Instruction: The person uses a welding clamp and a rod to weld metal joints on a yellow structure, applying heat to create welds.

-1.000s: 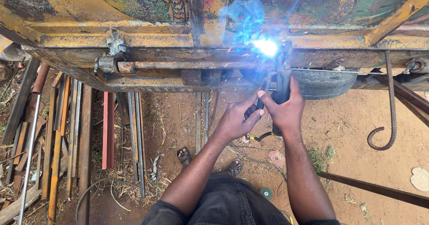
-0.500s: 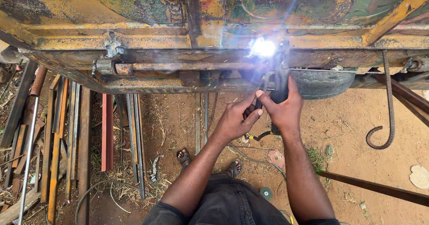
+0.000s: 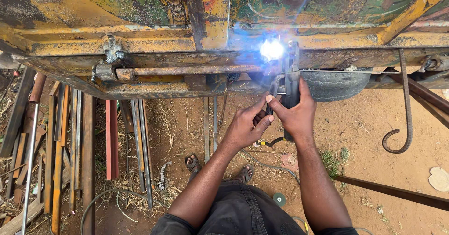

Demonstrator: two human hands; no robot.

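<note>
The arc flash (image 3: 272,49) has shifted little; the electrode holder (image 3: 292,83) is being kept clamped by the right hand (image 3: 295,116), the left hand (image 3: 247,125) pinching beside it. Welding along the yellow frame (image 3: 159,46) above the grip is being done; a steady advance is being called for.

Right hand (image 3: 295,116) and left hand (image 3: 246,126) hold welding holder (image 3: 292,83) against frame (image 3: 154,43).

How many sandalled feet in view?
2. One foot on the dirt left of the left forearm; the other foot between the two forearms, partly covered by the dark trousers.
</note>
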